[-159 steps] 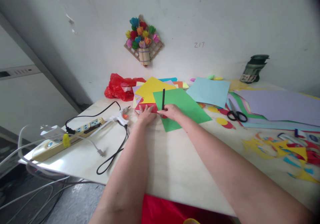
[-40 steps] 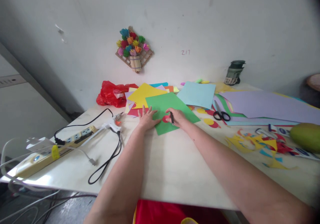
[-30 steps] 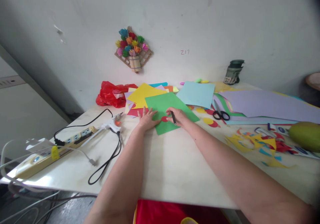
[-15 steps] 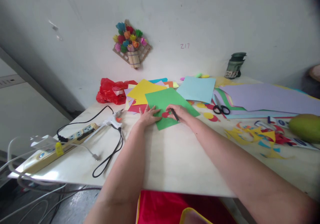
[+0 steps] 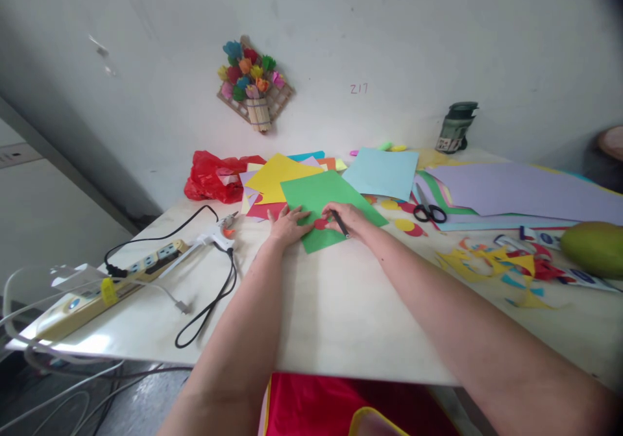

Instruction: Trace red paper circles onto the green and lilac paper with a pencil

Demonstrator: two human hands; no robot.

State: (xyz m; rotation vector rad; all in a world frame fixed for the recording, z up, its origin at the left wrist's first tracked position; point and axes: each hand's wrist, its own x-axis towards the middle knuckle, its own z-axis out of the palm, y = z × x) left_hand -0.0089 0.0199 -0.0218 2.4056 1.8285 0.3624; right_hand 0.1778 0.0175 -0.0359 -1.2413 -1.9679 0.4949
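Note:
A green paper sheet (image 5: 321, 189) lies on the table, with a small red paper circle (image 5: 320, 224) on its lower part. My left hand (image 5: 288, 227) rests flat with fingers spread over the sheet's left edge, its thumb reaching toward the circle. My right hand (image 5: 348, 220) is closed around a black pen (image 5: 341, 224), just right of the circle. The fingertips of my right hand are close to the circle; whether they touch it is hard to tell.
Yellow paper (image 5: 277, 176) and light blue paper (image 5: 382, 171) lie behind. Black scissors (image 5: 429, 213), purple paper (image 5: 516, 189), yellow scraps (image 5: 467, 264) and a green fruit (image 5: 594, 249) are to the right. Left are a glue gun (image 5: 221, 235), power strip (image 5: 121, 287) and red bag (image 5: 211, 176).
The camera view has shifted very slightly. Both hands, the pen and the red circle stay in nearly the same places on the green sheet.

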